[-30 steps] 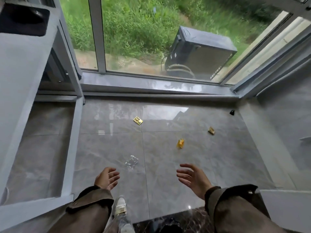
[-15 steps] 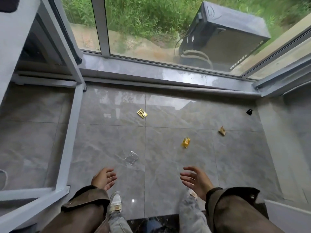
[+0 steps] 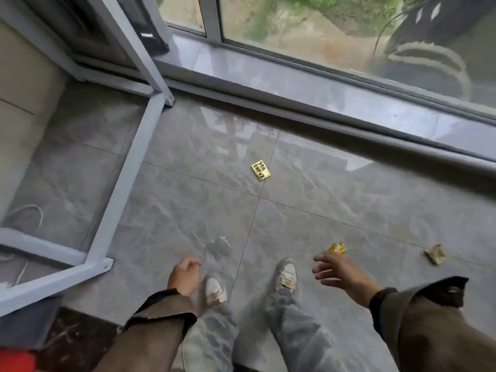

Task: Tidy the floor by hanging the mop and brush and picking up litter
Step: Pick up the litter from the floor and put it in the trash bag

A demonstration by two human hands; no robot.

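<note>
Head view: I see my right hand (image 3: 339, 272) stretched out low over the grey floor (image 3: 335, 200), fingers spread, grip released, fingertips just short of a crumpled yellow wrapper (image 3: 337, 248). My left hand (image 3: 185, 275) hangs loosely curled with nothing in it, near a clear plastic scrap (image 3: 218, 249) that lies ahead of my left shoe (image 3: 214, 289). A gold blister pack (image 3: 260, 170) lies farther off, toward the window sill (image 3: 322, 84). A tan paper scrap (image 3: 434, 254) sits well to the right. Mop and brush are out of view.
</note>
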